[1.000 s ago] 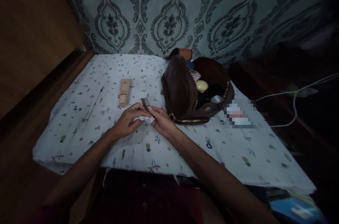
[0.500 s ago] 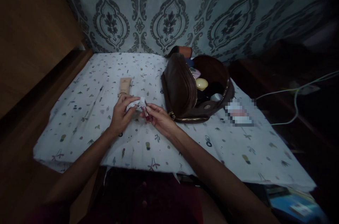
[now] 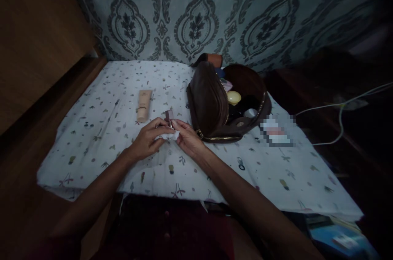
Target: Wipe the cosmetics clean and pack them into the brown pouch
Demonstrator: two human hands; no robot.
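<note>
Between my hands is a small lip gloss tube [image 3: 169, 116], its dark cap-like end pointing up and away from me. My right hand [image 3: 189, 140] pinches it from the right side. A white tissue [image 3: 172, 134] is held in my left hand [image 3: 150, 137], pressed against the tube's lower part, which the tissue and fingers cover. Just beyond my left hand a beige squeeze tube [image 3: 144, 105] lies on the cloth. Right of my hands stands a brown bag [image 3: 205, 106], unzipped, with several items in it, among them a yellow rounded one [image 3: 233, 97].
A white printed cloth [image 3: 116, 88] covers the table. A blurred-out object [image 3: 278, 131] lies right of the bag, near a pale cable [image 3: 340, 129]. Patterned wallpaper [image 3: 196, 26] rises behind, and a wooden panel [image 3: 39, 47] stands at the left.
The lip gloss has turned over, its reddish end no longer showing towards me. My left hand and the tissue have moved right and nearer to me, uncovering the beige tube.
</note>
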